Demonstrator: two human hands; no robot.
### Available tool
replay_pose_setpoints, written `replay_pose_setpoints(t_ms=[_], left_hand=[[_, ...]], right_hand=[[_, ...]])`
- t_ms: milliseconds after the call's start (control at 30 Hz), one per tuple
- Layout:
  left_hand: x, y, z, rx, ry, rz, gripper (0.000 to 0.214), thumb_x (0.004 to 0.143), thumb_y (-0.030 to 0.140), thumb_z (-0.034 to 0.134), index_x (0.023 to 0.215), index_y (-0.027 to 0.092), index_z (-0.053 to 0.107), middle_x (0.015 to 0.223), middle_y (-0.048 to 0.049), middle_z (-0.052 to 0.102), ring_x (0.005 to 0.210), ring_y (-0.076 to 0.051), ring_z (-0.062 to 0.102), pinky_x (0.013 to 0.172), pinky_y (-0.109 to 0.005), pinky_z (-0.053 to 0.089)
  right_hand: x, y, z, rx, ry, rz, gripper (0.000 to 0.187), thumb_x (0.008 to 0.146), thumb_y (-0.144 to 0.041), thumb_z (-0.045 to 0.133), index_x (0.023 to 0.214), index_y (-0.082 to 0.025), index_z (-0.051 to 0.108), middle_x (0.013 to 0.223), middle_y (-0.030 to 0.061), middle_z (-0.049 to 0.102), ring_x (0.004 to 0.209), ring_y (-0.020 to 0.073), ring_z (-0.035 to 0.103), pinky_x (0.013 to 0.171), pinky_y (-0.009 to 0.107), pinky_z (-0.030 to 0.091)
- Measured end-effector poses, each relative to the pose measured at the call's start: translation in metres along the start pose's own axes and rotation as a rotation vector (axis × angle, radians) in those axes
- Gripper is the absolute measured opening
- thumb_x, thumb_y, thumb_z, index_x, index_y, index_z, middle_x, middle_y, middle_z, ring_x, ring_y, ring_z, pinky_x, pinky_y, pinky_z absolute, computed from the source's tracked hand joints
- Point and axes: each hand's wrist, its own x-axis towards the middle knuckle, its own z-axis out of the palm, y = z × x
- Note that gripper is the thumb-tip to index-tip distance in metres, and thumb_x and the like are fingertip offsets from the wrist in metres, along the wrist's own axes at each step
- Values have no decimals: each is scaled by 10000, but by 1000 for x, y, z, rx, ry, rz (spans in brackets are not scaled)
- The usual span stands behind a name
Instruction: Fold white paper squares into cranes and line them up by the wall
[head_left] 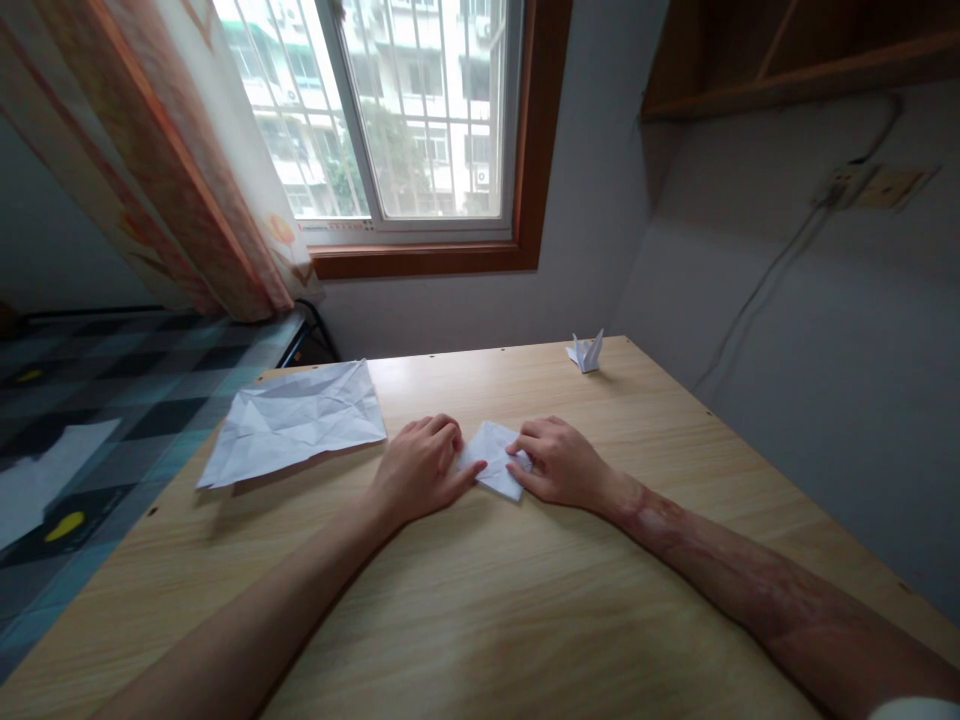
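Note:
A small piece of folded white paper (495,462) lies on the wooden table between my two hands, one corner pointing away from me. My left hand (424,465) rests at its left side with the fingers curled and the thumb lying on the paper. From the right, my right hand (559,462) holds the paper's edge with thumb and index finger, the other fingers bent. The paper's outer left and right parts are partly hidden under the fingers.
A large creased white sheet (300,418) lies at the table's back left. An origami crane (586,353) stands near the far right corner of the table (465,620). To the left is a checked bed (187,400) with white paper on it; a window (435,120) is ahead.

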Motion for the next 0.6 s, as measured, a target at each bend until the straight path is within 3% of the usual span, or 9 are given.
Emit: replay_pose_setpoints(t_ms=[200, 467, 600], left_hand=[[1, -1, 2, 22, -10, 39, 366, 956, 535, 742, 826, 223, 603, 978, -77, 711, 865, -255, 696, 854, -429, 560], [-2, -6, 5, -178, -4, 134, 174, 1034, 372, 671, 946, 231, 621, 1003, -63, 733, 912, -229, 725, 863, -377, 585], [-3, -6, 4, -326, -37, 197, 80, 1059, 310, 649, 1072, 231, 647, 1166, -93, 745, 1016, -211, 757, 906, -336, 613]], right_hand=[[1, -2, -2, 23, 3, -26, 147, 973, -318, 766, 1033, -185, 744, 823, 44, 742, 818, 240, 709, 920, 404, 515], [0, -2, -1, 96, -7, -60, 152, 967, -275, 764, 1090, -186, 748, 840, 48, 757, 831, 237, 718, 942, 400, 529], [0, -3, -1, 134, -25, -79, 164, 980, -273, 754, 1118, -185, 747, 870, 57, 762, 870, 244, 714, 933, 390, 532]])
